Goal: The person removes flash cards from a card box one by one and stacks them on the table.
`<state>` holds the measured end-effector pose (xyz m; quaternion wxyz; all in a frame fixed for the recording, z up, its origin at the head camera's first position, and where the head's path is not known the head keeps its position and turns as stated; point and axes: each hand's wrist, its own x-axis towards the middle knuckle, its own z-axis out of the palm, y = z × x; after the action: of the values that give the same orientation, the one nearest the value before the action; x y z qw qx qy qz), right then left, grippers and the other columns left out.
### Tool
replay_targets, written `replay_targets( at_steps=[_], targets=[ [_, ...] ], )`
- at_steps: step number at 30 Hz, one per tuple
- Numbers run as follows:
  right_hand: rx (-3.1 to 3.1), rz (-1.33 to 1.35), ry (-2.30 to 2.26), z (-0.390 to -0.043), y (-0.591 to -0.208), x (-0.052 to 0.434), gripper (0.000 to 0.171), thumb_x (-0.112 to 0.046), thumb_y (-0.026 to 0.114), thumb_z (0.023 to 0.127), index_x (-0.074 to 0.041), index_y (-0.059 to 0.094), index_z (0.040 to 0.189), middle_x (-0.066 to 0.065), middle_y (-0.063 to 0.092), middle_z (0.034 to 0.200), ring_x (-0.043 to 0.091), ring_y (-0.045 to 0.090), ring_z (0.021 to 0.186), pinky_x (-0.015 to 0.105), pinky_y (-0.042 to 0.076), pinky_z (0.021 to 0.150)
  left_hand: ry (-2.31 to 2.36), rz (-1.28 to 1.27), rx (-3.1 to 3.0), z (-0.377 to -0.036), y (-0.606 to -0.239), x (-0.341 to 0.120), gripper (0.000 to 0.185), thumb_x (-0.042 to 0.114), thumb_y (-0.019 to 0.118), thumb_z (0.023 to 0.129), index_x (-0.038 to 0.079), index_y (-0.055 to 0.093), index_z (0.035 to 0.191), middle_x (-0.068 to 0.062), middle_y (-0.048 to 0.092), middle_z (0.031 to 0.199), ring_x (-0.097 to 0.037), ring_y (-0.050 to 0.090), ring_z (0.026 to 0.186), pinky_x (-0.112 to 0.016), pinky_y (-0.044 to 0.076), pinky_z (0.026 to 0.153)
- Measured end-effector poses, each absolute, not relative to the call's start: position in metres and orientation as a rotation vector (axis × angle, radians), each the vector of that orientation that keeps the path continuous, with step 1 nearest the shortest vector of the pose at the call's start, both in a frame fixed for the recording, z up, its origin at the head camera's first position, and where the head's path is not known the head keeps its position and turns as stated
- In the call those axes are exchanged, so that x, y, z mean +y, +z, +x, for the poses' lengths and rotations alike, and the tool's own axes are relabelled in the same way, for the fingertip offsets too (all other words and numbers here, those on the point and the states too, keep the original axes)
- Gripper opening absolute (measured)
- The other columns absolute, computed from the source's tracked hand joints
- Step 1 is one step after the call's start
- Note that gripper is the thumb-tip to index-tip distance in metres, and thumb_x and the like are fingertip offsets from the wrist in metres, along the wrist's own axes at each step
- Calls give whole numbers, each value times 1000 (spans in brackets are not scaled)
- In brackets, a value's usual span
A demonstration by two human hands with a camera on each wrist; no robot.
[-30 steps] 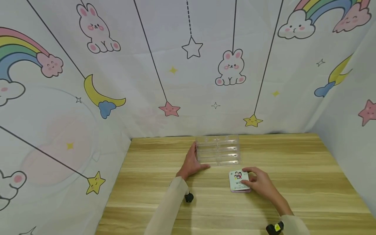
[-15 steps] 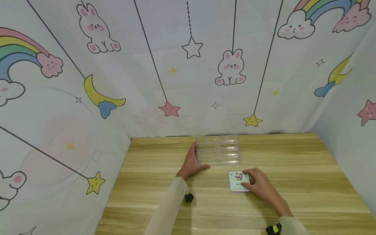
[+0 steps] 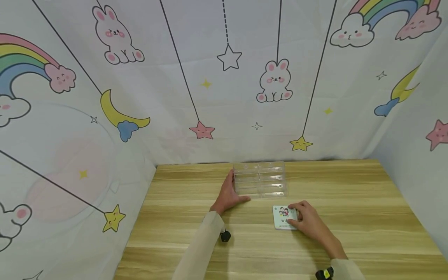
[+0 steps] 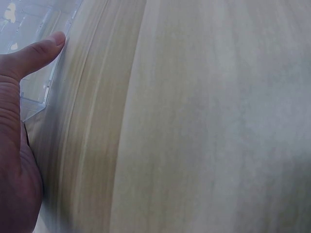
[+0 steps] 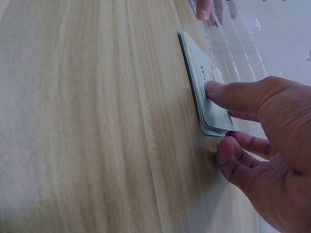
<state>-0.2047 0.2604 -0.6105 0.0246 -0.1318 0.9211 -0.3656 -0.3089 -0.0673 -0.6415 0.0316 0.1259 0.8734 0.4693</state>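
My left hand (image 3: pixel 226 196) rests against the near left corner of a clear plastic compartment box (image 3: pixel 259 179). Its fingers lie straight along the left side and the thumb along the near edge; the left wrist view has the thumb stretched across the edge of the box (image 4: pixel 34 99). With my right hand (image 3: pixel 311 221) I pinch a small stack of picture cards (image 3: pixel 280 223) by its right edge. The top card shows cartoon people and a word partly hidden by the thumb. In the right wrist view the thumb presses on top of the card stack (image 5: pixel 201 92), the fingers beyond and beside its edge.
Both things are on a wood-grain table (image 3: pixel 182 179), the box near the back edge and the cards nearer and to its right. A white cloth backdrop (image 3: pixel 224 101) printed with rabbits, stars and rainbows rises behind the table and at both sides.
The top cards have come down and the stack is squared; the purplish card that stuck out below is now mostly covered. My right hand has sunk slightly with them. The left hand has stayed put.
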Motion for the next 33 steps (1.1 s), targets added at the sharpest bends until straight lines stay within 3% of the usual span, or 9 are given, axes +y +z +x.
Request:
replay_targets(
  at_steps=[12,18,25,29,33],
  targets=[
    [2843,-397,-1107,-203,-608,258,39,-14,87,85,3,72,117,17,59,112,15,46,76,27,39,64,1460,401,2679,-308,-641,-68,133,32,99,71,10,9,166,-14,24,168,-25,27,154,-36,32,120],
    [2817,-396,-1119,-208,-611,258,43,-15,86,87,2,70,123,16,59,115,15,45,74,26,39,63,1460,402,2666,-308,-642,-73,134,33,98,72,10,6,167,-14,20,169,-26,25,155,-34,31,120],
    [2836,-472,-1138,-214,-608,264,54,-22,83,91,5,63,133,13,58,107,15,46,75,27,39,64,1286,381,2763,-308,-640,-76,135,46,93,76,12,0,167,-13,15,172,-28,20,156,-44,25,123],
    [2838,-505,-1106,-218,-603,273,61,-30,82,91,4,60,137,12,58,109,18,49,84,33,42,70,1232,406,2759,-305,-633,-77,130,50,87,81,10,-2,167,-15,11,172,-31,17,156,-48,23,123],
    [2840,-536,-1037,-220,-593,285,73,-40,81,91,3,54,144,19,59,120,30,57,103,50,50,86,1125,435,2731,-297,-623,-88,126,57,80,86,10,-4,167,-13,7,173,-30,14,157,-51,23,123]
  ],
)
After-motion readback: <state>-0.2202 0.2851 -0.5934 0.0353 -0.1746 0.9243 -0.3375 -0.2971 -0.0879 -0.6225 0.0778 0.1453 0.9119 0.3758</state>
